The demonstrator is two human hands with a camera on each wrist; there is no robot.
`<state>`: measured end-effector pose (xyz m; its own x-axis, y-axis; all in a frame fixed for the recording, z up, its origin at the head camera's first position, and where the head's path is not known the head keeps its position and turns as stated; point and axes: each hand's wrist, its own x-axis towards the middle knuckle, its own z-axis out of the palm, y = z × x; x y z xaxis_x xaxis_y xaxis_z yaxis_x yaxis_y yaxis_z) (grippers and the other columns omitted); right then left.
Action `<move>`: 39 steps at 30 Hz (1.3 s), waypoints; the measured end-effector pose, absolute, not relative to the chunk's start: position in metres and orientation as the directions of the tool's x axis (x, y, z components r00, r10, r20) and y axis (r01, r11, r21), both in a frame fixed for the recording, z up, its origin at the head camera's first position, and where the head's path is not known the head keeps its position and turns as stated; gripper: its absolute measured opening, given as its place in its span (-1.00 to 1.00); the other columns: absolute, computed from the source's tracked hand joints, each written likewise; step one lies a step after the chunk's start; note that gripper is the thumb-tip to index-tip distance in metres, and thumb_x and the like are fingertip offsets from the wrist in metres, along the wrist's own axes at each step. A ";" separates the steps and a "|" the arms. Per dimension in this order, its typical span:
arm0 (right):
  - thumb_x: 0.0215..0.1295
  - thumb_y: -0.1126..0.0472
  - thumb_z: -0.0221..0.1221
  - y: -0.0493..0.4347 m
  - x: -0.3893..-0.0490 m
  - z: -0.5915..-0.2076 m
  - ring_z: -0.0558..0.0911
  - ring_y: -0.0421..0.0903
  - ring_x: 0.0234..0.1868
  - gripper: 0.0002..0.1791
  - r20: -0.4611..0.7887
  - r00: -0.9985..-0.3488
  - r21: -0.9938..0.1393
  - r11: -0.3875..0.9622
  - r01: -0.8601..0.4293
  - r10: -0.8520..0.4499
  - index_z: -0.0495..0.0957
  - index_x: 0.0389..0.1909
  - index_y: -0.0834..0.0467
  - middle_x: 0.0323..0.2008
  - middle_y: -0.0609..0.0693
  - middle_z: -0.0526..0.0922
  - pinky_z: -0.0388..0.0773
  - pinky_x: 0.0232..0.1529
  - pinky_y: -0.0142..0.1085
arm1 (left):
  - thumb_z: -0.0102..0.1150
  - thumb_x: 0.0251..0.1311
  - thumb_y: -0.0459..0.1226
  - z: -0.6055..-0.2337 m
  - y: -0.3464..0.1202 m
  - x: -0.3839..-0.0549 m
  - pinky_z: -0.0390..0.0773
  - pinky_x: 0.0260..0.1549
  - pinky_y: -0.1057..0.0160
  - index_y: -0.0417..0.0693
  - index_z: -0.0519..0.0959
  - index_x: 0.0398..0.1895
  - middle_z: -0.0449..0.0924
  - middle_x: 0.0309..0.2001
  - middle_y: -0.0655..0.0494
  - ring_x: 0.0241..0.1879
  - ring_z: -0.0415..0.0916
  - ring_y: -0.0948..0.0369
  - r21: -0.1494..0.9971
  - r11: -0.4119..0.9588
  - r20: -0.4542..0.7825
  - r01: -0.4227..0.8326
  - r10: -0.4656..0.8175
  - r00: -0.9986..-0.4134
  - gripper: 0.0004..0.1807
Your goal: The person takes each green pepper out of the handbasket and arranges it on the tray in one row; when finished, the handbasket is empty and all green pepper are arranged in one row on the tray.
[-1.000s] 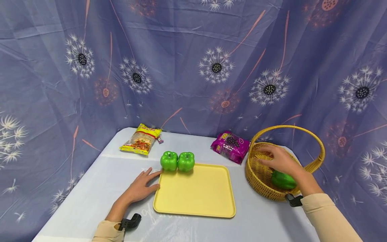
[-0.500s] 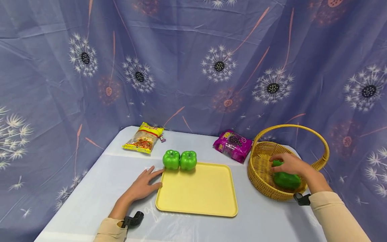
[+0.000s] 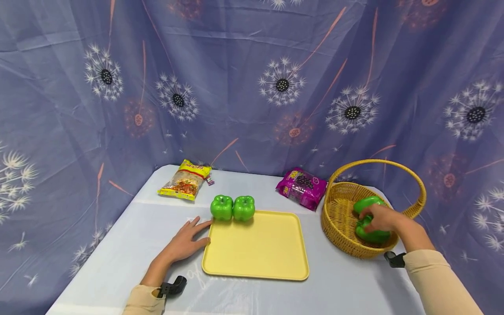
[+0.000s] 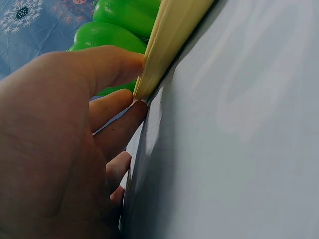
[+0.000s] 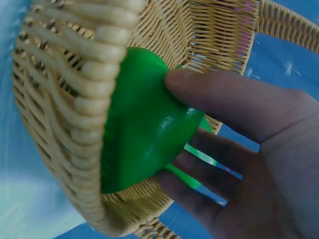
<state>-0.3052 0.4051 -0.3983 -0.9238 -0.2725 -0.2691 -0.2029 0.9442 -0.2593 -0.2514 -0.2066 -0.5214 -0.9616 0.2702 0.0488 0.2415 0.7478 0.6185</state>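
In the head view my right hand (image 3: 382, 217) reaches into the wicker basket (image 3: 332, 232). Its thumb and fingers grip a green bell pepper (image 5: 144, 122) from both sides, low against the basket wall. Behind it in the basket lies another green pepper (image 3: 368, 202), partly covered by the hand. My left hand (image 3: 185, 243) rests at the left edge of the yellow tray (image 3: 256, 249), fingers spread and relaxed, with thumb and fingertips touching the rim. Two shiny green bell peppers (image 3: 222, 207) sit side by side at the tray's far left corner.
A yellow food bag (image 3: 186, 180) lies at the back left, with a small packet (image 3: 210, 180) beside it. A purple bag (image 3: 302, 188) lies just left of the basket. The basket's tall handle (image 3: 378, 162) arches over its opening. A patterned curtain (image 3: 236, 87) hangs behind the table.
My right hand has moved from the basket's far left part toward its near right and closed on the front pepper, uncovering the rear one. The left hand stays at the tray.
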 end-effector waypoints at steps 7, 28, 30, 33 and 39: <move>-0.01 0.14 0.44 0.406 -0.303 -0.399 0.50 0.01 -0.23 -0.55 -0.208 -0.935 -0.289 0.931 -0.221 -0.286 0.62 -0.09 0.24 -0.17 0.12 0.58 0.51 -0.32 -0.16 | 0.12 0.27 0.08 -0.522 -0.207 -0.249 -0.08 0.26 -0.36 0.19 0.35 0.39 0.04 0.44 -0.26 0.39 -0.17 -0.33 0.611 0.756 0.046 0.236 0.264 -0.963 -0.37; 0.03 -0.03 0.43 0.383 -0.294 -0.375 0.57 0.13 -0.06 -0.48 -0.011 -0.940 -0.454 0.840 -0.298 -0.340 0.58 -0.04 0.17 -0.04 0.14 0.55 0.59 -0.24 -0.14 | 0.10 0.27 0.09 -0.520 -0.206 -0.252 -0.07 0.25 -0.38 0.20 0.33 0.40 0.01 0.45 -0.26 0.39 -0.19 -0.34 0.609 0.762 0.021 0.223 0.265 -0.964 -0.37; 0.03 -0.07 0.43 0.380 -0.292 -0.372 0.57 0.13 -0.05 -0.47 0.005 -0.939 -0.455 0.835 -0.309 -0.344 0.58 -0.04 0.15 -0.03 0.11 0.54 0.60 -0.21 -0.11 | 0.11 0.27 0.08 -0.520 -0.206 -0.252 -0.07 0.24 -0.39 0.18 0.34 0.40 0.01 0.44 -0.28 0.39 -0.18 -0.35 0.609 0.760 0.023 0.226 0.268 -0.963 -0.37; 0.03 -0.11 0.42 0.377 -0.288 -0.370 0.56 0.13 -0.02 -0.47 0.022 -0.939 -0.461 0.830 -0.313 -0.342 0.59 -0.04 0.11 -0.04 0.08 0.55 0.59 -0.16 -0.07 | 0.11 0.27 0.08 -0.520 -0.205 -0.254 -0.07 0.25 -0.37 0.18 0.34 0.39 0.02 0.44 -0.27 0.39 -0.18 -0.33 0.609 0.760 0.022 0.227 0.269 -0.963 -0.37; 0.02 -0.11 0.43 0.365 -0.286 -0.369 0.55 0.08 -0.04 -0.52 0.064 -0.935 -0.470 0.816 -0.337 -0.349 0.59 -0.11 0.07 -0.08 0.02 0.56 0.57 -0.12 -0.03 | 0.12 0.27 0.07 -0.521 -0.207 -0.251 -0.08 0.26 -0.36 0.20 0.34 0.39 0.02 0.45 -0.25 0.40 -0.18 -0.32 0.616 0.755 0.023 0.223 0.266 -0.964 -0.38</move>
